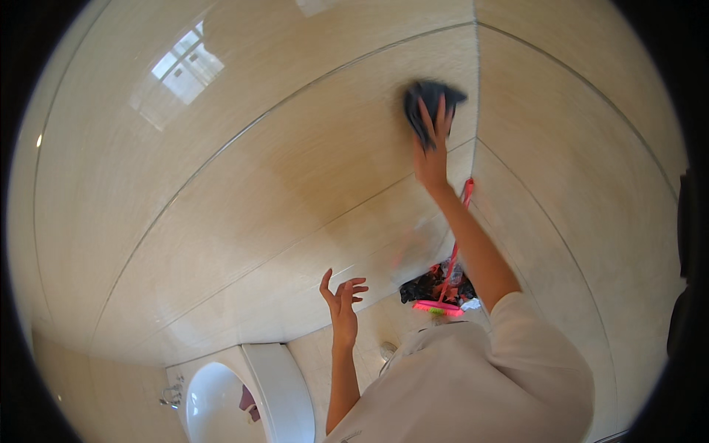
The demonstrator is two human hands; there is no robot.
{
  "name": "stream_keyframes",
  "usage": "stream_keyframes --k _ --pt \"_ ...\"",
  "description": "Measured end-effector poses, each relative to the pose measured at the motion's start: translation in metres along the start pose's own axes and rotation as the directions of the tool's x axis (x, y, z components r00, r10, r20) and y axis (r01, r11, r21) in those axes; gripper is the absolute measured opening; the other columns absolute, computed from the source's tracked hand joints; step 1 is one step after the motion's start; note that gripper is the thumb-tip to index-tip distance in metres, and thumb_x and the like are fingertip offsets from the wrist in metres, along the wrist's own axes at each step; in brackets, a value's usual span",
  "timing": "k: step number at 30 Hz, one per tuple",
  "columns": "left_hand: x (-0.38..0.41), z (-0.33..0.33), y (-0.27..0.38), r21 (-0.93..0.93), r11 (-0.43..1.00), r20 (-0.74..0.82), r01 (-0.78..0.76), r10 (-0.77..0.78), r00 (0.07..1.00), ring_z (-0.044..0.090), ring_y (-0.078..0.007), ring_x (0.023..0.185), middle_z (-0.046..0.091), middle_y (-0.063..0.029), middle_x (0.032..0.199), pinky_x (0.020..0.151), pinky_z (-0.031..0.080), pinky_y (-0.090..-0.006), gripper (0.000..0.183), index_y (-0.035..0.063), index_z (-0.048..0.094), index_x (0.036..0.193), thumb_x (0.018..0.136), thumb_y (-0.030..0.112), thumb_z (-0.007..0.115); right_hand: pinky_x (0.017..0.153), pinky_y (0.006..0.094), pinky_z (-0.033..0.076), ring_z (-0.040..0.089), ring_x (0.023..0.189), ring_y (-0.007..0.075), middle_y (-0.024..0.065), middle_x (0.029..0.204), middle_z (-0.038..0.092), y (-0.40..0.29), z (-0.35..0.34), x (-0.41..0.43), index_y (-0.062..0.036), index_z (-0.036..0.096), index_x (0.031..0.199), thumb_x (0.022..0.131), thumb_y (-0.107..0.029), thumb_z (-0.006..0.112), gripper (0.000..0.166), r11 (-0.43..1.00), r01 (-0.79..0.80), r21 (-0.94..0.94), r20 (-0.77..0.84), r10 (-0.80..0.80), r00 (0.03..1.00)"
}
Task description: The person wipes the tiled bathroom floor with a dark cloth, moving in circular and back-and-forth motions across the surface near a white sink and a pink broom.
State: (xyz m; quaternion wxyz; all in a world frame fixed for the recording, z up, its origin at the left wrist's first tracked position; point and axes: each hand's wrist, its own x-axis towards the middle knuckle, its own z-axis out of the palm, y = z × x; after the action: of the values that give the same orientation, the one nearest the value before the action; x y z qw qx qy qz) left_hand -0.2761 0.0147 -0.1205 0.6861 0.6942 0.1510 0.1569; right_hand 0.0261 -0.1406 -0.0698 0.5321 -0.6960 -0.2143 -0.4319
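Note:
My right hand (433,149) is raised high and presses a dark grey cloth (421,102) flat against the beige tiled wall (310,160), close to the corner. The cloth is bunched under my spread fingers and looks slightly blurred. Lower and to the left, my left hand (344,310) hangs in the air in front of the same wall. Its fingers are apart and curled a little, with nothing in them.
A pink broom (437,306) with a red handle leans in the corner, before black plastic bags (412,290) and other rubbish on the floor. At lower left is a white bathtub (279,387) with a chrome faucet (171,393) and a maroon item (248,402) inside.

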Motion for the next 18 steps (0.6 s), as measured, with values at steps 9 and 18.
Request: stream_keyframes --k 9,18 --pt "-0.018 0.047 -0.009 -0.029 0.990 0.033 0.136 -0.135 0.990 0.063 -0.0205 0.098 0.065 -0.0125 0.114 0.084 0.045 -0.0325 0.056 0.0094 0.016 0.146 0.104 0.031 0.046 0.115 0.0603 0.009 0.012 0.141 0.0578 0.0262 0.160 0.006 0.033 -0.030 0.059 -0.0205 0.030 0.154 0.100 -0.025 0.045 0.056 0.994 -0.108 -0.003 -0.067 0.108 0.992" --pt "0.005 0.044 -0.002 0.085 0.992 0.111 0.097 -0.107 0.988 0.061 -0.0187 0.100 0.064 -0.0116 0.114 0.085 0.045 -0.0329 0.047 0.0092 0.028 0.143 0.103 0.025 0.047 0.116 0.0383 0.022 0.025 0.144 0.0382 0.0262 0.157 0.020 0.049 -0.024 -0.002 -0.0022 0.013 0.155 0.103 -0.027 0.045 0.066 0.937 -0.349 -0.014 -0.135 0.344 0.929"
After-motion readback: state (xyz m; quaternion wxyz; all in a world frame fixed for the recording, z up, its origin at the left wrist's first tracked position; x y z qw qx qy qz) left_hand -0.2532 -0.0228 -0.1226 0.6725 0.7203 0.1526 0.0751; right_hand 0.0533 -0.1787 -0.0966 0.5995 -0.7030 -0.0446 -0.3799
